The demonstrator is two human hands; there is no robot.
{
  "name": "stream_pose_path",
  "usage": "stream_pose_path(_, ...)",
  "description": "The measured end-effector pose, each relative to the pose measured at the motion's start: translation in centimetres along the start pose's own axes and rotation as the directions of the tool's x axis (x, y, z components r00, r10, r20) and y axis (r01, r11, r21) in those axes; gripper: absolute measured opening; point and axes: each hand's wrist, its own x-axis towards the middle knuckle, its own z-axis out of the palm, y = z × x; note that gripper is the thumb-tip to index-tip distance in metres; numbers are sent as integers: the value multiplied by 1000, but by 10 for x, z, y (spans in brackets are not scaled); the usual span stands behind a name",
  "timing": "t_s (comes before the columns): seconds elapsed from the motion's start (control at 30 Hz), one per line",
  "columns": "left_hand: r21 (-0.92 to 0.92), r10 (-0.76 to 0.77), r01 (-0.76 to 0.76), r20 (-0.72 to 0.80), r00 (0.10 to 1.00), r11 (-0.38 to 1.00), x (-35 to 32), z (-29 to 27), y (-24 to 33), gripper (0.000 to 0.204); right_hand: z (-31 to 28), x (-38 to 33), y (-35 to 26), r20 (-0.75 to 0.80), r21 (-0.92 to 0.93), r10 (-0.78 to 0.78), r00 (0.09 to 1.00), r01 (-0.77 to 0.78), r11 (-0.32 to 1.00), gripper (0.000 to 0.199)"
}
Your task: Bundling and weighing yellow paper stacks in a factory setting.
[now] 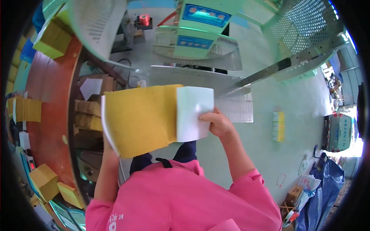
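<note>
A broad yellow panel with a rough upper edge (142, 119) is held up in front of my body. A smooth white piece (192, 123) covers its right end, and a thin white edge runs down its left side. My right hand (219, 122) grips the white piece at its right edge, thumb on the face and the other fingers behind. My left hand (108, 145) is at the panel's lower left edge; its fingers are hidden behind the panel, so its grip does not show.
A reddish-brown table (54, 100) runs along the left, with cardboard boxes (44, 181) on it. Ahead stands a pale machine with a blue label (206, 15) and perforated metal guards (300, 27). A small yellow-and-white stack (278, 127) sits on the floor to the right, farther off a parked vehicle (338, 133).
</note>
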Motion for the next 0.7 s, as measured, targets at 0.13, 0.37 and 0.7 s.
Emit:
stream_pose_path(0.13, -108, -47, 45, -19, 999, 993, 35, 149, -45, 47, -143, -14, -29, -140, 24, -56, 989, 60, 998, 43)
stream_pose_path(0.37, -95, -207, 208, 16, 978, 974, 61, 220, -109, 47, -268, 2, -48, -49, 268, 146, 988, -128, 955, 50)
stream_pose_path(0.7, -153, -376, 399, 159, 913, 904, 67, 186, -146, 47, -304, 29, -38, 135, 331, 153, 979, -190, 924, 58)
